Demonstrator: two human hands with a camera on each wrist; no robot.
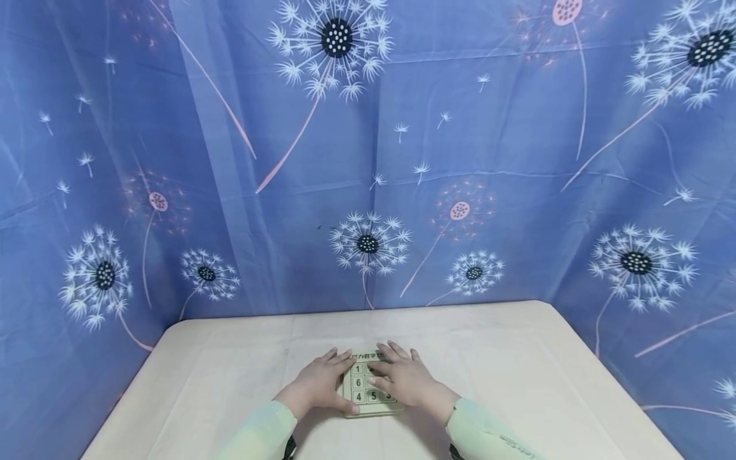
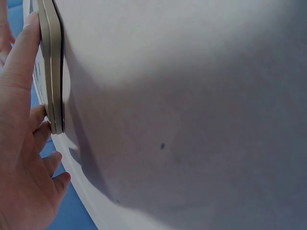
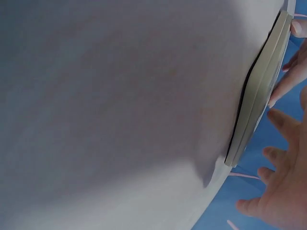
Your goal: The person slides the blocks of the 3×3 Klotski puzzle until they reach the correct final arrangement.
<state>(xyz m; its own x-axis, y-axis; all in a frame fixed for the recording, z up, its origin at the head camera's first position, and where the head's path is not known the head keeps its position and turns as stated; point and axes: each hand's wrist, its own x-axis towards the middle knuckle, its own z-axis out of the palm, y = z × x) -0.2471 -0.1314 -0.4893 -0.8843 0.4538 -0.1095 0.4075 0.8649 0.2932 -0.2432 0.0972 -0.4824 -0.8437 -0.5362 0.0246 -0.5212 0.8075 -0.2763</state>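
A pale green number sliding puzzle with printed number tiles lies flat on the table. My left hand holds it along the left side, with the thumb on the near left corner and fingertips by the far left corner. In the left wrist view, that thumb lies along the edge of the puzzle. My right hand reaches over the right part of the puzzle, fingers spread, covering several tiles. In the right wrist view, the right hand has loosely extended fingers beside the puzzle's edge.
A cream cloth covers the table, with rounded far corners. Blue curtains with a dandelion print hang behind and along both sides. Pale green sleeves cover both forearms.
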